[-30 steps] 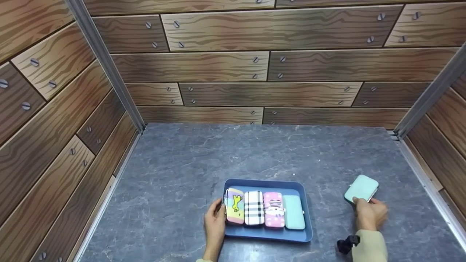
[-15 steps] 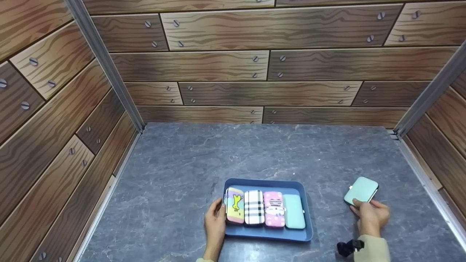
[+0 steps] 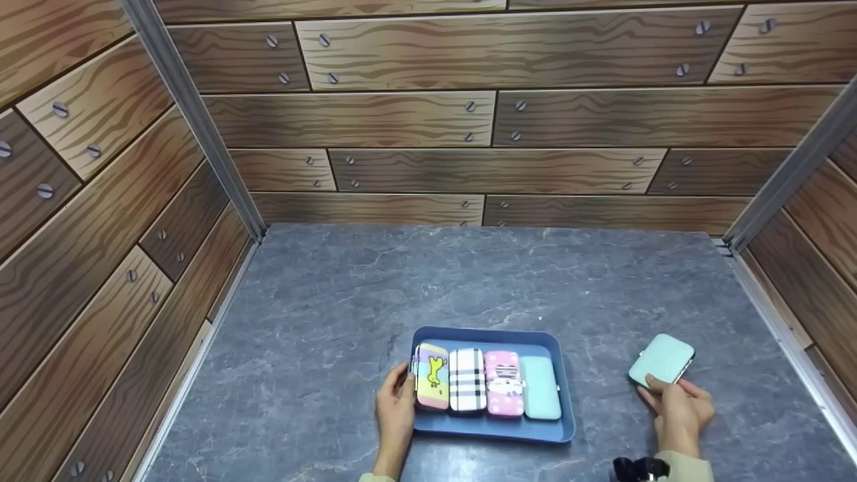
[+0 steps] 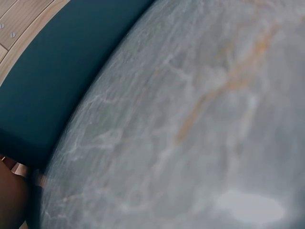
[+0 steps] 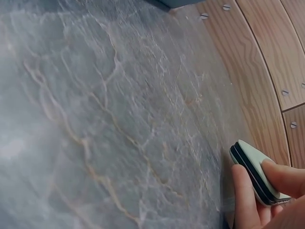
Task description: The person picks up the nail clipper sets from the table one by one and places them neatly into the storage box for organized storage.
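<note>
My right hand [image 3: 681,414] pinches a small mint-green clasp case [image 3: 663,361] at its near corner, right of the tray. In the right wrist view the thumb lies on the pale face of this case [image 5: 257,164], and the fingers are along its dark edge. My left hand [image 3: 395,408] grips the left wall of a blue tray [image 3: 492,428]. Inside stand similar cases in a row: a rainbow one with a yellow animal figure [image 3: 434,378], a plaid one [image 3: 466,380], a pink one with a cartoon print [image 3: 504,398], and another mint-green one [image 3: 541,388].
The grey marbled tabletop [image 3: 402,274] extends behind and to both sides of the tray. Wood-patterned panels [image 3: 402,120] rise at the back, left and right, with metal posts [image 3: 194,114] at the corners. A black wrist camera [image 3: 636,468] sits by the right sleeve.
My right hand has drawn slightly back toward the front edge with the mint-green case, tilting it a little. The left hand and the tray stay in place.
</note>
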`<state>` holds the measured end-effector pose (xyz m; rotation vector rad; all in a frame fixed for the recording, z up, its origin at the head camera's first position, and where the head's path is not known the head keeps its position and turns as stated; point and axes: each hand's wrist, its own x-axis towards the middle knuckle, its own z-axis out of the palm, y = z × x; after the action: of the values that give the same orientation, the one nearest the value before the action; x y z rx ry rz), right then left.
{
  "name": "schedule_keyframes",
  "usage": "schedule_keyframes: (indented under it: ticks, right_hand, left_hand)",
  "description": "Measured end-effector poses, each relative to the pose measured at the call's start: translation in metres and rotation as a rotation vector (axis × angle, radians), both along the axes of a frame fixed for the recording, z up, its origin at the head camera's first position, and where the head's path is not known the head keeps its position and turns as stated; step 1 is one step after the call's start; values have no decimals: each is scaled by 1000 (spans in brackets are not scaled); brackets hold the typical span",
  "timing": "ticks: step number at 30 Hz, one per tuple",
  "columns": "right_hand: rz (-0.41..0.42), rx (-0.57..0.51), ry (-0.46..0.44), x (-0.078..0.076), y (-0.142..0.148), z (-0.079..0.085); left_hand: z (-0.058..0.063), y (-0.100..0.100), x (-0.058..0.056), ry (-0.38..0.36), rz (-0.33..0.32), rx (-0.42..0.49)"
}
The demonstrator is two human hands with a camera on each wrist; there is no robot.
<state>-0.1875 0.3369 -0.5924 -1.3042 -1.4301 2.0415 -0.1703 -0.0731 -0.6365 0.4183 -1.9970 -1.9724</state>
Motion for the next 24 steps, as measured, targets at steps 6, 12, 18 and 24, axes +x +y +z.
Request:
schedule_keyframes:
  ticks: [6, 12, 18, 24]
  right_hand:
    - [42, -22, 0, 6, -4, 3]
    - [91, -60, 21, 12, -13, 10]
    - [133, -81, 81, 18, -27, 15]
    - [192, -60, 117, 22, -38, 16]
  left_hand:
    - [-3, 0, -1, 8, 3, 12]
    - [5, 0, 3, 2, 7, 18]
    - [28, 1, 10, 19, -6, 17]
    - [11, 0, 6, 20, -14, 43]
